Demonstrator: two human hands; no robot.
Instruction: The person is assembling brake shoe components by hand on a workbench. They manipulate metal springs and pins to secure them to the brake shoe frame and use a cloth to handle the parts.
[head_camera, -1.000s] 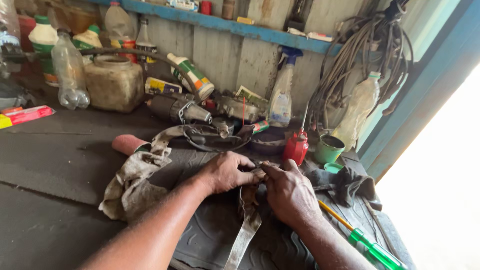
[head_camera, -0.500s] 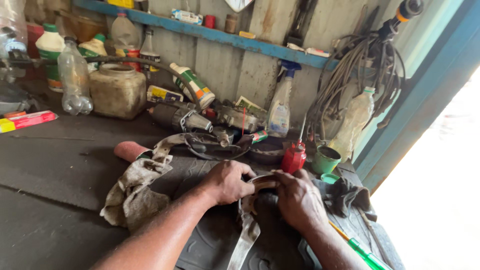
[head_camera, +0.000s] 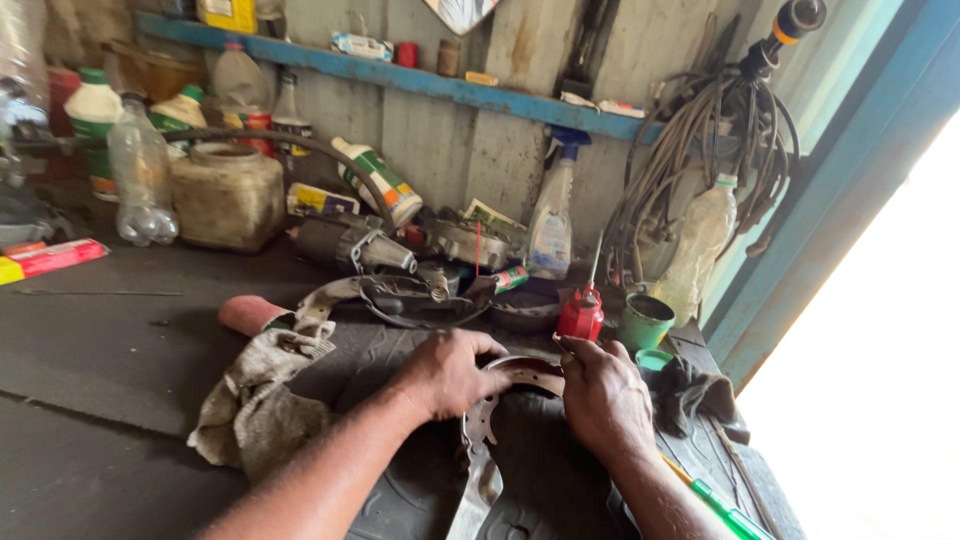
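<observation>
While both hands close on it, curved metal plate between left grip, right grip

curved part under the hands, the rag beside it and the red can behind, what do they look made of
Curved part, held by the left hand and right hand: probably metal, dull grey with rusty brown patches and a thin rigid edge. Rag: woven cloth, off-white and stained, lying in soft folds. Red can: looks like glossy painted metal with a thin spout, though plastic cannot be ruled out.
</observation>
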